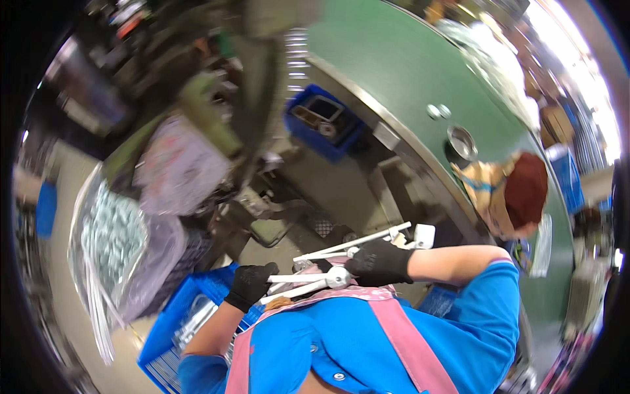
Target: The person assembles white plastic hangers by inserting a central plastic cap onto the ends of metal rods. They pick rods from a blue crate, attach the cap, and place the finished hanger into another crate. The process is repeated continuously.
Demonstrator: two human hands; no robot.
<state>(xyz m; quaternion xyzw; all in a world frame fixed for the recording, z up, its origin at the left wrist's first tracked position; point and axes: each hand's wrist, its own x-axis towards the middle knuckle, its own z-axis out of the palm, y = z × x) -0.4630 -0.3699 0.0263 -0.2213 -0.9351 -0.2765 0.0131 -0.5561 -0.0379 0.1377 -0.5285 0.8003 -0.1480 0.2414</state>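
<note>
My left hand (251, 286), in a black glove, is closed around the end of a white rod piece (303, 279), whose two thin arms meet at a round white joint. Close to that joint, my right hand (379, 262), also black-gloved, has its fingers curled around white rod parts. Another long white rod (351, 241) with a blocky end slants past the right hand, just above it. The fingers hide where these parts touch, so I cannot tell whether they are joined. The pieces are held in front of my pink apron.
At my left stand a blue crate (164, 345) and a clear bag of pale small parts (115, 226). A machine (216, 138) fills the upper left. The green workbench (380, 52) curves along the right, bearing a round metal bowl (461, 142). A blue bin (335, 146) stands beside it.
</note>
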